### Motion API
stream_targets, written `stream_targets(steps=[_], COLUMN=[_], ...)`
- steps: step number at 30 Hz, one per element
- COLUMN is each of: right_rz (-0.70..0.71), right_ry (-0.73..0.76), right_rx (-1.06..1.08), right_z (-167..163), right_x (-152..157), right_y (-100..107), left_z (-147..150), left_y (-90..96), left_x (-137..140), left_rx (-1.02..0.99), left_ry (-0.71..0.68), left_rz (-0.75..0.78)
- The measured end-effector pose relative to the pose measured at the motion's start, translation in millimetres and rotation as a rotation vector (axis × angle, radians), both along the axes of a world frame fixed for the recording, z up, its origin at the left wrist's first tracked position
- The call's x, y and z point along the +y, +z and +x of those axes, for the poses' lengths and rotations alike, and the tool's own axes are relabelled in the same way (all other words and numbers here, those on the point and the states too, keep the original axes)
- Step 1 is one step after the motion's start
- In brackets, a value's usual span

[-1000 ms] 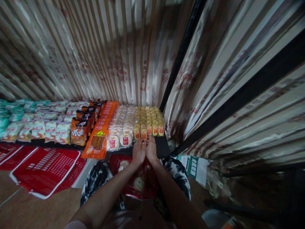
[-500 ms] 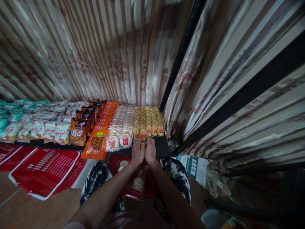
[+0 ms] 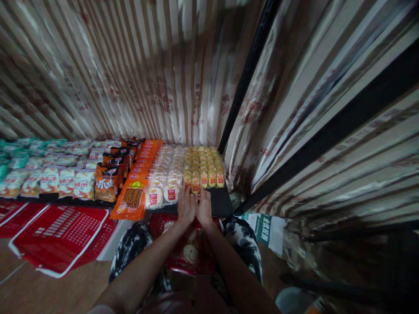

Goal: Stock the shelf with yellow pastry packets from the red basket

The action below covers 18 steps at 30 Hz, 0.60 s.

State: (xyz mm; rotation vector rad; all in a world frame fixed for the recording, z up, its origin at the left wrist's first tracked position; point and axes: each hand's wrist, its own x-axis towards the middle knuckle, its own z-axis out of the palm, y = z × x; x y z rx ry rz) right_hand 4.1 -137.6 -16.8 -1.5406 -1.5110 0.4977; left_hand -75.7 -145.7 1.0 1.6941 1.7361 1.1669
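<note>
Yellow wrapped snack cakes with red-and-yellow labels stand in tight rows at the right end of a dark shelf. My left hand and my right hand are side by side at the front of these rows. Between their fingertips is one front-row wrapped cake, its lower part hidden by the fingers. Both hands have bent fingers closed in on its sides. Left of the cakes, round white wrapped pastries with red labels are stacked in columns.
A red basket holding round pastries sits between my knees. Orange snack packets, orange-black bags and white bags line the shelf leftward. More red baskets lie below. A black post rises behind, before striped curtains.
My hands have moved slightly forward and their fingertips have parted to either side of a front-row yellow cake. The view has shifted slightly.
</note>
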Motion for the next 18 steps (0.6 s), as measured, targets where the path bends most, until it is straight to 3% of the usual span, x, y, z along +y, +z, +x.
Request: stream_targets(steps=[18], right_rz=[-0.035], right_ry=[0.018], right_rx=[0.057], right_z=[-1.3], right_x=[1.4], right_y=[-8.8], left_z=[-2.5], left_y=[-8.4], left_x=[-1.7], left_rx=[0.085], left_ry=[-0.075], left_rz=[0.022])
